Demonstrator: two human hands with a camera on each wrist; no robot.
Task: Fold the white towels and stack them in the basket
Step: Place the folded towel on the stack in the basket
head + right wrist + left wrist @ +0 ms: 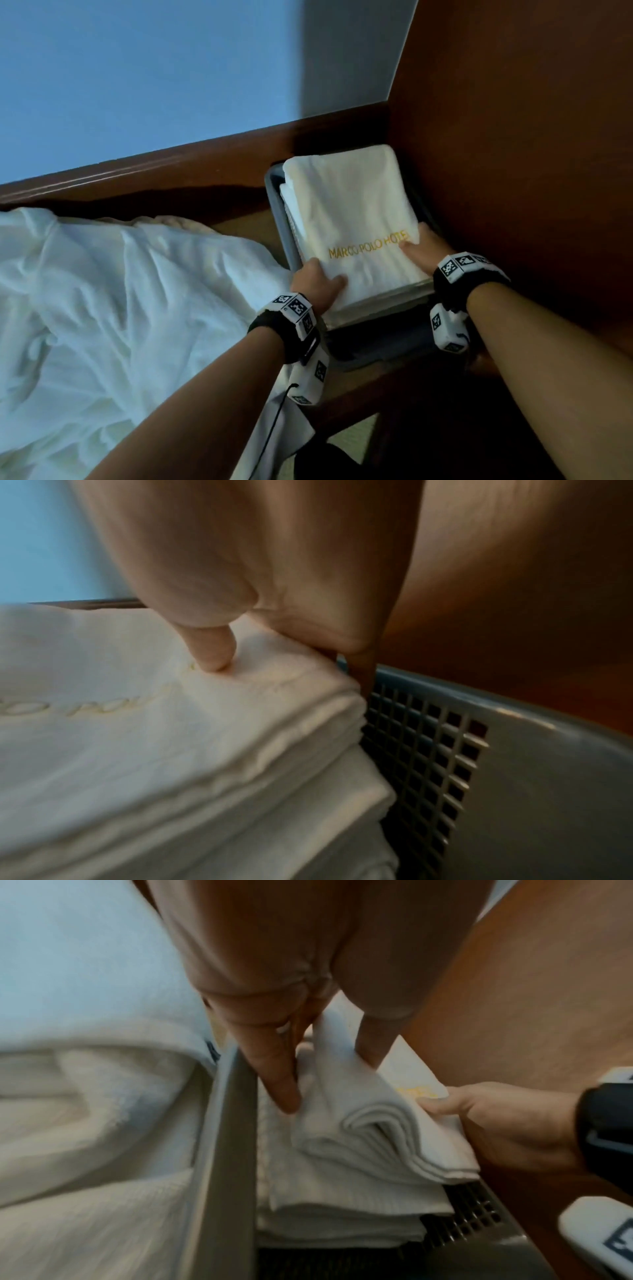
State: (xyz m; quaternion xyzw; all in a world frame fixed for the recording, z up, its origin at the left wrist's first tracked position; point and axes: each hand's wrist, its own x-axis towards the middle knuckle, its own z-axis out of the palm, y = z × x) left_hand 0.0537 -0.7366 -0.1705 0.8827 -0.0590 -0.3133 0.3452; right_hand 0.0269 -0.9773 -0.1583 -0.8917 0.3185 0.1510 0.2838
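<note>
A folded white towel (352,219) with gold lettering lies on top of a stack of folded white towels (342,1204) inside the grey mesh basket (274,192). My left hand (317,282) grips the towel's near left corner, thumb on top and fingers (274,1074) beneath the fold. On the near right edge my right hand (423,245) holds the same towel, thumb (214,647) pressing on top and fingers down its side against the basket (514,750) wall. In the left wrist view the folded towel (369,1123) sits slightly raised above the stack, and my right hand (486,1118) shows beside it.
A rumpled white sheet (120,308) covers the bed to the left of the basket. Dark wooden furniture (513,137) rises close on the right and behind the basket. The basket rim (222,1137) stands against the bedding (85,1096).
</note>
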